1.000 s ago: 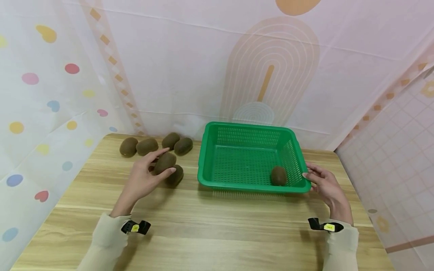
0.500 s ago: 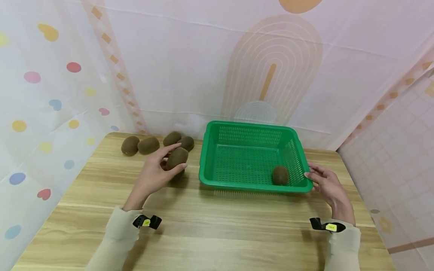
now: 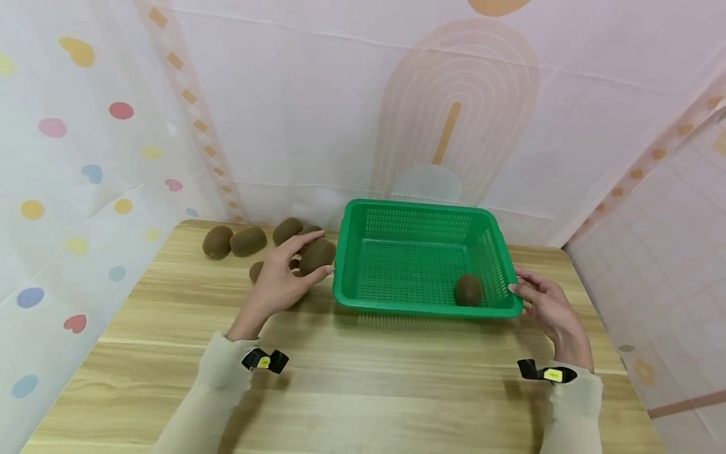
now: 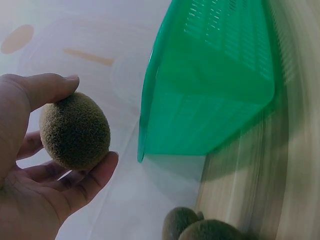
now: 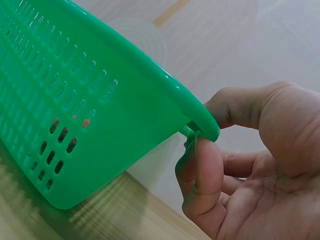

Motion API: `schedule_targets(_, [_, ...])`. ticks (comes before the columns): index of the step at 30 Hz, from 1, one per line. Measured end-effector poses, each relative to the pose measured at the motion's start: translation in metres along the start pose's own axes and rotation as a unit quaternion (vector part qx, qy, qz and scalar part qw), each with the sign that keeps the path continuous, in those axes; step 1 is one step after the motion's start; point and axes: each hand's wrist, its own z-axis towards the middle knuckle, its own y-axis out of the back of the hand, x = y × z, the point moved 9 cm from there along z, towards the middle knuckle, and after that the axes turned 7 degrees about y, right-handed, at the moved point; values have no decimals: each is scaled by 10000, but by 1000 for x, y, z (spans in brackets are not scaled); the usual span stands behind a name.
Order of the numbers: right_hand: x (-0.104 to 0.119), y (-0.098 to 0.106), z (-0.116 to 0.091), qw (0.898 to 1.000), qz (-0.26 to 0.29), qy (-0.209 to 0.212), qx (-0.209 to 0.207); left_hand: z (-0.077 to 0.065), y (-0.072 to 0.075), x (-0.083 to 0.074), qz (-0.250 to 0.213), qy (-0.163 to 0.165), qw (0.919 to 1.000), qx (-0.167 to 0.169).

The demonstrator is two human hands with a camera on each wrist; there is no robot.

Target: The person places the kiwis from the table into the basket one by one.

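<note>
Just left of the green basket (image 3: pixel 420 309), the left hand (image 3: pixel 279 282) has one kiwi (image 3: pixel 319 254) pinched between thumb and fingers, off the table (image 3: pixel 363 384). Right hand (image 3: pixel 550 307) grips the basket rim on the right side, near corner. Hands well apart, basket between. Head view makes the held kiwi look about touching the left rim; left wrist cam shows a clear gap. Right wrist cam adds the grip detail: thumb on the rim, finger curled under its lip, brown fuzz visible through the slots. Only head view shows the basket floor: second kiwi (image 3: pixel 469 290) at the near right corner, just left of the right hand. Held kiwi sits at the left hand's fingertips, well left of the right hand. Loose kiwis: two (image 3: pixel 249 241) side by side, far left; two more (image 3: pixel 287 231) right of those, one partly hidden; another (image 3: pixel 256 272) peeks out beside the left hand. Patterned cloth (image 3: pixel 317 113) behind.
</note>
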Motion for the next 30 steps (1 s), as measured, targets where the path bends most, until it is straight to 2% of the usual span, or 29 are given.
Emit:
schedule_targets(9, [-1,-2,2,9999,114,-54,-1,8,-7,-10,54,-141,9999,-39])
schedule_targets(24, [0,1,-1,9998,127,-116,-30,22,-30,-30,-111,-246,9994,223])
schedule_targets(30, [1,-1,0,9997,243,-75,14,25,-39,-36,-56,-407,9988,263])
